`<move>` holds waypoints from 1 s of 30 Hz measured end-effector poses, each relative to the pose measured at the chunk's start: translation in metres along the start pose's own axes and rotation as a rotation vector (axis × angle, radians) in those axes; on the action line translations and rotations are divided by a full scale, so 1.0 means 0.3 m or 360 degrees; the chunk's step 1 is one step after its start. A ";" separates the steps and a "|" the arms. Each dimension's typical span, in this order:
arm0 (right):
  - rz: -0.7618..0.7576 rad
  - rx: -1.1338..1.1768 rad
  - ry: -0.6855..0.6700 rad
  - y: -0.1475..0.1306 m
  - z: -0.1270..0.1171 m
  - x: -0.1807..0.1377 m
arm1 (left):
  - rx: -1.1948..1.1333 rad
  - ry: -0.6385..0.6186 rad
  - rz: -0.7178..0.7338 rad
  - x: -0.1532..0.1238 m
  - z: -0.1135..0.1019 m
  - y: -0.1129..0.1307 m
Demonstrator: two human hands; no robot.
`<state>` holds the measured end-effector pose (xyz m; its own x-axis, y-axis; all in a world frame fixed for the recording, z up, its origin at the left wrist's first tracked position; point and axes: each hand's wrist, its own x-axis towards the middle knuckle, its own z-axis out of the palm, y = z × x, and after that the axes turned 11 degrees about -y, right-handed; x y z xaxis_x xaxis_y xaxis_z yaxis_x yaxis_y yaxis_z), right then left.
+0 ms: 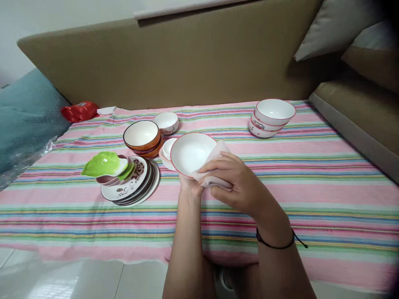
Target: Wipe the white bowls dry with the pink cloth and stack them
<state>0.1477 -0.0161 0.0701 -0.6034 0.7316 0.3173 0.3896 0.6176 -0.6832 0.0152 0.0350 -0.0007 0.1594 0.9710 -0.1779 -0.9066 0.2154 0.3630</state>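
Specifically, at the left of the frame, a green leaf-shaped dish (102, 164) sits above a stack of plates (126, 189). Left of centre, orange-sided bowls (142, 136) stand stacked. At frame centre, the left hand (190, 188) grips the red-rimmed bowl (190, 153) from below (fingers mostly hidden); the right hand (231, 174) has its grip closed on a white cloth (220, 150) against the rim. Upper right: stacked bowls (272, 119).

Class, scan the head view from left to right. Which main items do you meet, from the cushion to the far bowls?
Teal cushion, green leaf-shaped dish, dark-rimmed orange bowl, small patterned bowl, held red-rimmed bowl, right hand, stack of red-rimmed bowls.
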 end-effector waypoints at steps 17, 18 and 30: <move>0.0411 0.0470 0.0868 0.130 0.035 -0.033 | 0.0087 -0.0085 -0.0336 -0.042 0.059 -0.009; 0.0497 0.0513 0.0932 0.128 0.040 -0.028 | 0.0150 -0.0037 -0.0319 -0.042 0.058 -0.011; 0.0457 0.0434 0.1020 0.109 0.054 -0.005 | 0.0703 -0.0183 -0.0479 -0.007 -0.002 -0.052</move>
<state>0.1501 -0.0017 0.0367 0.0516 0.9292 0.3661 0.2344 0.3450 -0.9088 0.0289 0.0295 -0.0067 0.4506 0.8595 -0.2411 -0.5677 0.4844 0.6657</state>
